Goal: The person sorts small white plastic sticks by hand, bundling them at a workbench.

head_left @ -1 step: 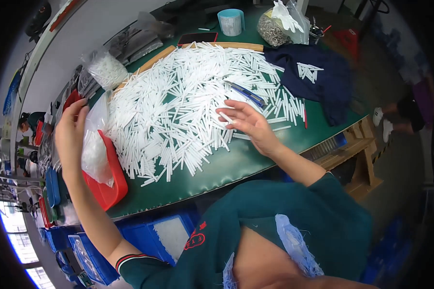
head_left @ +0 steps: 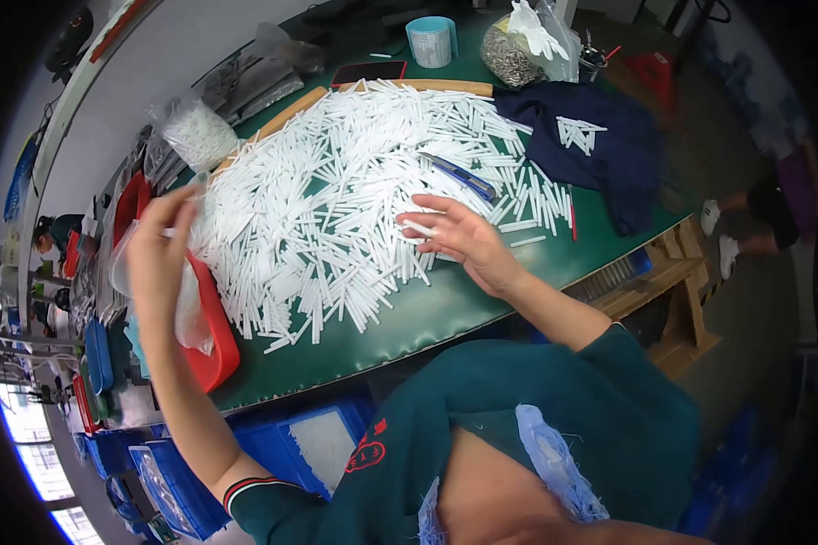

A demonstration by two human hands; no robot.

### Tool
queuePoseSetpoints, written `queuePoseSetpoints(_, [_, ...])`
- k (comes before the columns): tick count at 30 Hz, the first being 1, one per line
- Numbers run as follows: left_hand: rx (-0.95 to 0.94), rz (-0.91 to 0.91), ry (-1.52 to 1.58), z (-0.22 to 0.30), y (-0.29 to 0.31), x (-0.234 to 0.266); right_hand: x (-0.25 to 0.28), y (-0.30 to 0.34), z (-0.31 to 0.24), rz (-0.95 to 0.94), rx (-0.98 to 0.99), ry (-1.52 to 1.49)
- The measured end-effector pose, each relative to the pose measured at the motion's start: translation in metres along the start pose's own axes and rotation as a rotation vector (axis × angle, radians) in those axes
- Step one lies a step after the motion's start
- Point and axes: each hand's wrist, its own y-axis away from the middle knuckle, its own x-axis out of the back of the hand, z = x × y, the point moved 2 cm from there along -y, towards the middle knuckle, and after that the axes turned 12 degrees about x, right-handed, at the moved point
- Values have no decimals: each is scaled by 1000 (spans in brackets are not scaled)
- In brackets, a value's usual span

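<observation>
A wide heap of short white plastic sticks point(head_left: 300, 209) covers much of the green tabletop. My right hand point(head_left: 468, 241) is over the heap's near right part, its fingers bent around a white stick point(head_left: 418, 229). At the left end of the heap is my left hand point(head_left: 159, 241), slightly blurred. Its fingers are loosely bent and apart, and I see nothing held in them. Under the left wrist, a red bin point(head_left: 216, 336) holds a clear plastic bag point(head_left: 191, 313) with white contents, partly hidden by my forearm. A blue utility knife point(head_left: 463, 177) lies on the sticks.
Wooden strips point(head_left: 436, 85) edge the heap's far side. A dark blue cloth point(head_left: 600, 136) with several sticks on it lies at right. Behind stand a label roll point(head_left: 432, 41) and a bag of small parts point(head_left: 513, 54). Another filled bag point(head_left: 200, 134) sits at far left.
My left hand has moved right, from beside the bag to the edge of the heap. The bag's upper part has shifted left. My right hand has barely moved, still with the stick.
</observation>
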Motion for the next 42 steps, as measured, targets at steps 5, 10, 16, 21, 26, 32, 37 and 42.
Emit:
queuePoseSetpoints(5, [-216, -291, 162, 91, 96, -117, -26, 6, 7, -143, -158, -178])
queuePoseSetpoints(10, [-244, -82, 187, 76, 111, -157, -14, 6, 12, -147, -215, -85])
queuePoseSetpoints(16, [98, -54, 425, 58, 127, -164, 44, -43, -7, -73, 420, 1421])
queuePoseSetpoints(21, [113, 3, 427, 54, 131, -167, 85, -64, 3, -48, 212, 1773])
queuePoseSetpoints(26, [99, 10, 389, 52, 132, -165, 83, -64, 3, -45, 180, 1718])
queuePoseSetpoints(32, [120, -68, 391, 51, 134, -166, 63, -54, -7, 35, 368, 1213])
queuePoseSetpoints(37, [203, -181, 455, 54, 134, -162, 4, -27, -12, -63, 179, 679])
queuePoseSetpoints(42, [267, -288, 497, 59, 135, -162, -16, -19, -10, -314, -32, 675])
